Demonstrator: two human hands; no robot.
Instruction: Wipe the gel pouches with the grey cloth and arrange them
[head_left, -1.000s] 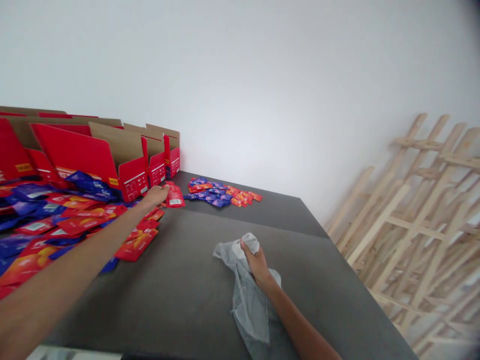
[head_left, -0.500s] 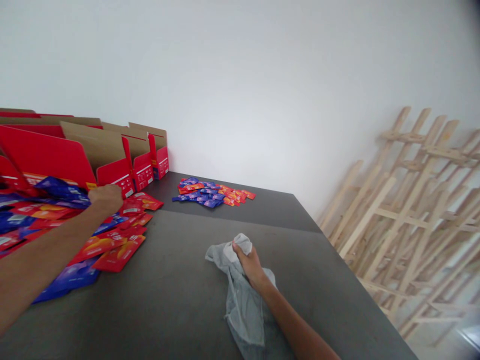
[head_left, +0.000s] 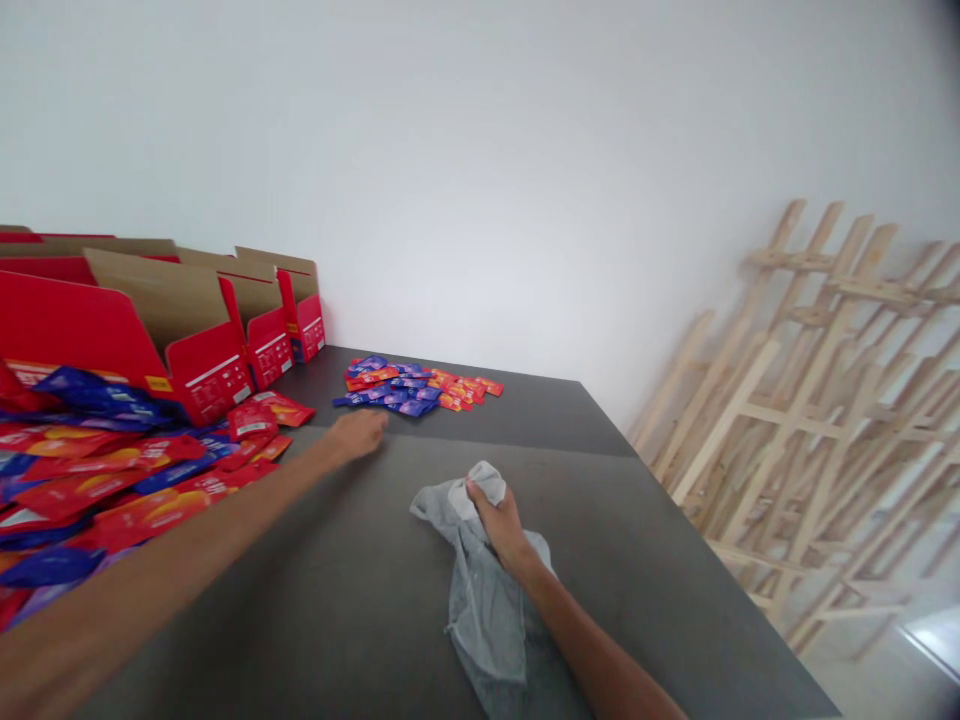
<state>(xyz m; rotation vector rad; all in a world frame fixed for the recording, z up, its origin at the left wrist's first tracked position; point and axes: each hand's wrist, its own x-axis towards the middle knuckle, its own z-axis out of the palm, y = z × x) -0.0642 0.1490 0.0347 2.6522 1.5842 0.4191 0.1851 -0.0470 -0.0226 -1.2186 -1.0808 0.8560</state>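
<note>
My right hand is closed around the bunched top of a thin, translucent whitish plastic bag. The rest of the bag hangs limp over the dark tabletop. Reaching forward, my left hand is just in front of a small pile of blue-purple packets and orange-red packets. Its fingers are blurred and mostly turned away, and I see nothing held. Beneath and beside my left forearm spreads a big heap of larger red and blue pouches.
Open red cardboard boxes with brown insides stand in a row behind the large heap. A white wall rises behind the table. Past the table's right edge, wooden easel-like frames lean against the wall.
My left hand has moved right and forward, from the large pouch heap beside the boxes to the small packet pile. My right hand keeps its hold on the bag. The view has shifted slightly.
</note>
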